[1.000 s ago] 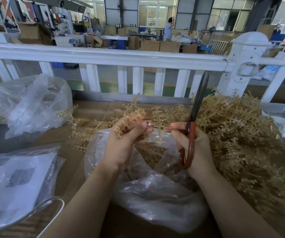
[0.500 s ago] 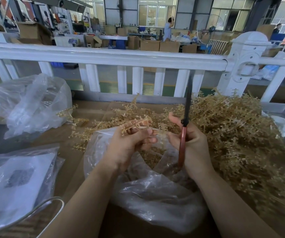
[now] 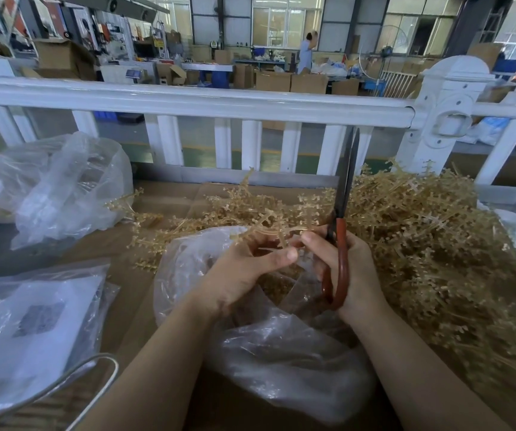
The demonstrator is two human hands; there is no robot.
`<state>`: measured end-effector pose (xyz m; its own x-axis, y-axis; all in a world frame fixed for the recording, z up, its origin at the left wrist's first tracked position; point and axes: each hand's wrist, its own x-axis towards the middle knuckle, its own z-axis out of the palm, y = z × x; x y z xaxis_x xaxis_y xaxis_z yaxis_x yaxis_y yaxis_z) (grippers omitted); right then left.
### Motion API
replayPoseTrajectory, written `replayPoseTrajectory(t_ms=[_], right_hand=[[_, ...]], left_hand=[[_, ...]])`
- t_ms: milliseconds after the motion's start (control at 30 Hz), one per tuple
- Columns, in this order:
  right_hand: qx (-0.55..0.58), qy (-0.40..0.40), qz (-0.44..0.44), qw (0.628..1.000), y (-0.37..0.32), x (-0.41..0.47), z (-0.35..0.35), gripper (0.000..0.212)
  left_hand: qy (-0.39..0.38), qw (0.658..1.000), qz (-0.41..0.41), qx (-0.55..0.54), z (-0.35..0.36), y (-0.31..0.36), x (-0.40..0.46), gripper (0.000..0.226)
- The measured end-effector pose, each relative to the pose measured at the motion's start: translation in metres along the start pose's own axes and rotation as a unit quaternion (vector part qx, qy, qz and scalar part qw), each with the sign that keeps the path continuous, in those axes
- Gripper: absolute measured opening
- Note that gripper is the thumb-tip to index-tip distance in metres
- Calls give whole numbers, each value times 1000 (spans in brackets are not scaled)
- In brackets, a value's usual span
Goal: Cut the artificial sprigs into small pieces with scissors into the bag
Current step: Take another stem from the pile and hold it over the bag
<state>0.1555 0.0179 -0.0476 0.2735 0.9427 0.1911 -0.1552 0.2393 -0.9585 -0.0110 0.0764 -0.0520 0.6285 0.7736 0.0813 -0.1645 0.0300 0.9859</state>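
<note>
At the far left of the frame, a crumpled clear plastic sack (image 3: pixel 64 185) lies on the brown tabletop (image 3: pixel 132 293), with a flat packet (image 3: pixel 33 325) in clear wrap at lower left and a white cord (image 3: pixel 95 377) looping beside it.

The left forearm enters from the bottom edge and angles up toward centre. The left hand (image 3: pixel 244 272) is held over the mouth of the bag (image 3: pixel 281 346), back of the hand toward the camera, thumb extended to the right. Its fingers curl round a tan sprig (image 3: pixel 269 227), which projects up and to the left above the bag opening. Small cut pieces appear to lie inside the bag, though the plastic blurs them.

The right forearm enters from lower right. The right hand (image 3: pixel 353 269) is closed round the red handles of the scissors (image 3: pixel 340 244), thumb tip near the left hand. The dark blades point straight up, nearly closed, their tips reaching the white railing (image 3: pixel 188 101).

To the right, a large pile of uncut sprigs (image 3: pixel 437 244) covers the tabletop.
</note>
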Motion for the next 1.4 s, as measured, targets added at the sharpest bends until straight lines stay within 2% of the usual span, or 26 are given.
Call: replayPoseTrajectory(t_ms=[33,167,233,267,367,533,667,800,900,1033,1100,1233,1400], right_hand=[[-4,11,13,1000,1,2,1,28],[38,12,69,997,4,8,2,21],[52,8,87,995,5,10,2,24],[43,8,90,995,5,10,2,27],[-14,6,81,997,6,10,3,17],[-34,7,58,998,9,7,6,30],[-42,-2,48,998,8,6,6,23],[-23,-30,42,998,7,5,4,18],[-30,-28,43,998,6,3,6,9],[-25,-21,40,999,3,2,7,12],[-24,-31,35,999,1,2,8,2],[-22,-32,27,999,0,1,7,24],[-46,-35,6,998,2,1,7,23]], left_hand=[[-16,1000,8,-5,1,1,-1,48],[-144,989,42,-2,0,6,-3,83],[-162,986,33,-17,1,5,-2,77],[-143,989,31,-16,2,4,-1,67],[-11,999,43,23,3,0,2,29],[30,998,52,7,4,1,1,26],[42,998,40,-15,7,4,0,25],[94,992,41,-72,6,7,0,16],[87,992,36,-81,6,8,-1,19],[58,996,3,-69,10,10,-3,25],[52,996,-13,-75,10,11,-3,24],[35,996,-47,-71,8,11,-5,27],[46,995,-33,-88,6,12,-4,27]])
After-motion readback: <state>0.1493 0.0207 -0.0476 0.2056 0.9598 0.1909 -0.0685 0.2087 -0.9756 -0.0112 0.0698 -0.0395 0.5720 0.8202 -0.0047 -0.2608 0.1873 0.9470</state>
